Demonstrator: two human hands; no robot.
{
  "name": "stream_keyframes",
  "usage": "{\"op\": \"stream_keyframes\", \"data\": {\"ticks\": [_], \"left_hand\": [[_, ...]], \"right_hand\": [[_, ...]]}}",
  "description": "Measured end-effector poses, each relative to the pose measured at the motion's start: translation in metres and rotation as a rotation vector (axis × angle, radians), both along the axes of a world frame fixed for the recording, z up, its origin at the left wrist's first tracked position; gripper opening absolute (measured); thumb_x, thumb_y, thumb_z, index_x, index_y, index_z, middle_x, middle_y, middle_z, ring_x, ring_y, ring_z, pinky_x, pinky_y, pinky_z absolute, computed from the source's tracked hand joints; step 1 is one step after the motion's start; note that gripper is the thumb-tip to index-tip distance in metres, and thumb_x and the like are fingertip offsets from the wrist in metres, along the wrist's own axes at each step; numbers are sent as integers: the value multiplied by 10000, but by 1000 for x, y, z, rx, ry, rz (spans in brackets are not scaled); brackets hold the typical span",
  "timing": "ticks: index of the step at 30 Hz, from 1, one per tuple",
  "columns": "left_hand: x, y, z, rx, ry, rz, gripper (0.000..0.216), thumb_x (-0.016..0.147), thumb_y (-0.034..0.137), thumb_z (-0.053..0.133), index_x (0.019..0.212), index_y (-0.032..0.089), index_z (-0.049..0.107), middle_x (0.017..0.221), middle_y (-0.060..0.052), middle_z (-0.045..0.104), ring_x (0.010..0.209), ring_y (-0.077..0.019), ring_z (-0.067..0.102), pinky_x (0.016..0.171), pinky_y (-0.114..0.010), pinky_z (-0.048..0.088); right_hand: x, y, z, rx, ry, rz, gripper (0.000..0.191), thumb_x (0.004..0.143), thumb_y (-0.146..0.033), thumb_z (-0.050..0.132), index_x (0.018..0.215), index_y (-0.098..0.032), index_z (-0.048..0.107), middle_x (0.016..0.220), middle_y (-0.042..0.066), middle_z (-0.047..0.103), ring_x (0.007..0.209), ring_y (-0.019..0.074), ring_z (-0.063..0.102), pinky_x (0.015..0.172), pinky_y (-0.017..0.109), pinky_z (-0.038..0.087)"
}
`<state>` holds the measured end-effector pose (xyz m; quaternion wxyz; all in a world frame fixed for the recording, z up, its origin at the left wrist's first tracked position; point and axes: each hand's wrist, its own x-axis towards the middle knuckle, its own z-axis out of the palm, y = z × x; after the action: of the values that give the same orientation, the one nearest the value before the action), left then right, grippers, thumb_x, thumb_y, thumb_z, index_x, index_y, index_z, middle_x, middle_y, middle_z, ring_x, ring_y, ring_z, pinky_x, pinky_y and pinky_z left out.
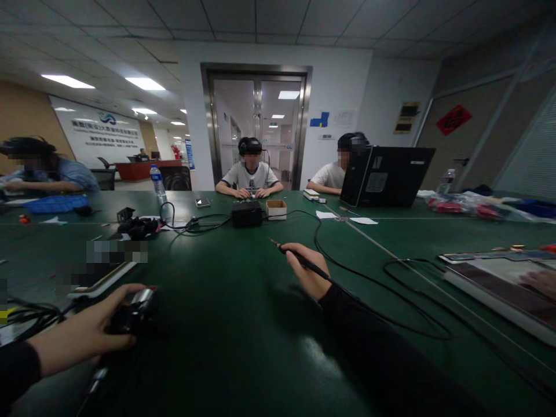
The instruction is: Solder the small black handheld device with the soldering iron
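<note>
My right hand [306, 269] is closed round the dark handle of a soldering iron [281, 249], its thin tip pointing forward and left above the green table. A black cord [391, 319] trails from the iron across the tabletop. At the lower left, my left hand [93, 327] grips a black object with a shiny silver part [141, 304]; its exact kind is hard to make out. Beyond the iron's tip stand a black box-shaped unit [247, 214] and a small open cardboard box [276, 211].
Tangled black cables and gear [136, 226] lie at the left, beside a water bottle [157, 180]. A black computer case [386, 176] stands back right. A flat panel [504, 295] lies on the right edge. Several people wearing headsets sit around the table [243, 289].
</note>
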<state>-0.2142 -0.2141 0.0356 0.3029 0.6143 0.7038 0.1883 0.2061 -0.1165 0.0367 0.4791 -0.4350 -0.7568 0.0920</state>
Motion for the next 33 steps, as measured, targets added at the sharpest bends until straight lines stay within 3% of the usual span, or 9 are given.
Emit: {"op": "stream_keyframes", "data": {"ticks": [5,12,16,22,28,33], "left_hand": [[72,25,16,-8,-83,-144,802,604,364,648,1320,252,304,1043,-68,637,559,-176,606,476,-285,480],[131,78,15,-21,-95,-232,805,553,326,720,1265,228,359,1152,-127,584,596,-180,639,424,-256,506],[157,106,8,27,-92,-208,791,517,298,759,1218,195,407,1079,-138,607,558,-179,637,380,-237,491],[195,139,-2,20,-229,-171,854,479,289,799,1222,173,397,1160,-190,565,758,-272,676,415,-275,548],[230,149,-4,-1,-251,-176,859,502,262,794,1242,176,367,1191,-195,553,787,-267,673,455,-300,578],[233,154,-6,2,-191,-231,935,508,346,802,1302,186,336,1226,-188,552,855,-273,659,466,-272,558]], "right_hand": [[1,0,0,23,-1,6,237,911,-300,483,1021,-225,679,986,39,724,865,181,677,777,284,507],[5,1,-1,17,25,-8,234,909,-297,489,1019,-223,683,956,31,728,831,173,681,774,279,508],[6,1,0,7,36,-9,233,910,-298,491,1018,-219,681,972,32,727,825,170,684,760,273,508],[5,0,1,18,15,-1,230,908,-291,488,1008,-221,684,965,32,727,846,173,679,776,275,502],[4,2,-1,13,-8,-6,226,899,-275,490,1003,-230,685,977,26,729,870,174,678,804,282,499],[3,2,-2,3,-22,1,230,896,-268,486,1011,-236,684,998,24,729,897,178,676,817,290,495]]}}
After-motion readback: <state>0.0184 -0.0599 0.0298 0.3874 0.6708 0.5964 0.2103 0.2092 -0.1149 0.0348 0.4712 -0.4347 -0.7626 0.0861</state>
